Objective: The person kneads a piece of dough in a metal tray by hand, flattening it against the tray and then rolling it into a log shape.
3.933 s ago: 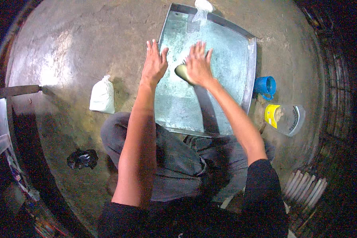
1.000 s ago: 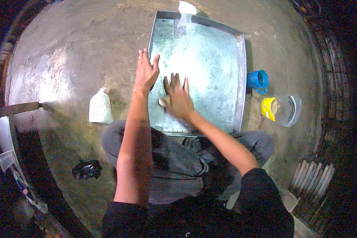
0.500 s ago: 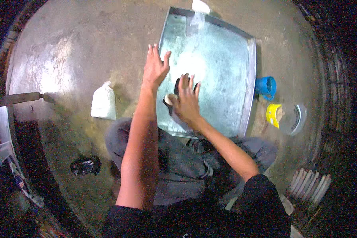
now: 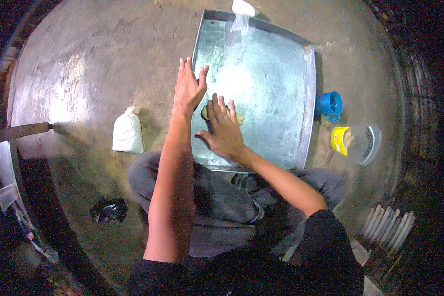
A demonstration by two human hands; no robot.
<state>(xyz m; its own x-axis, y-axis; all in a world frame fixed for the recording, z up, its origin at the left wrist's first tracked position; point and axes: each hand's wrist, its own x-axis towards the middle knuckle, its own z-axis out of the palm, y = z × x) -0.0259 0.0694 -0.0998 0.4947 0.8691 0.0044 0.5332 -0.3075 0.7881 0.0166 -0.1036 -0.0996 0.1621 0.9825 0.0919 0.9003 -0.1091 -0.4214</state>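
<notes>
A wide, shallow metal tray (image 4: 276, 98) lies on the floor in front of my crossed legs. My right hand (image 4: 224, 126) is flat on a pale, dough-like roll (image 4: 240, 119) in the tray's left near part, fingers stretched and spread. The roll's two ends show on either side of the fingers; its middle is hidden beneath them. Over the tray's left rim I hold my left hand (image 4: 190, 86), fingers straight, thumb apart, with nothing in it. Whether it touches the rim I cannot tell.
A tied white bag (image 4: 128, 132) stands left of the tray. On the right are a blue mug (image 4: 329, 105) and a clear tub with a yellow label (image 4: 341, 140). Another white bag (image 4: 243, 8) lies at the tray's far edge. Black plastic (image 4: 108, 211) lies near my left knee.
My right hand has shifted slightly left, and the pale roll beneath it now lies crosswise under the fingers. My left hand has barely moved.
</notes>
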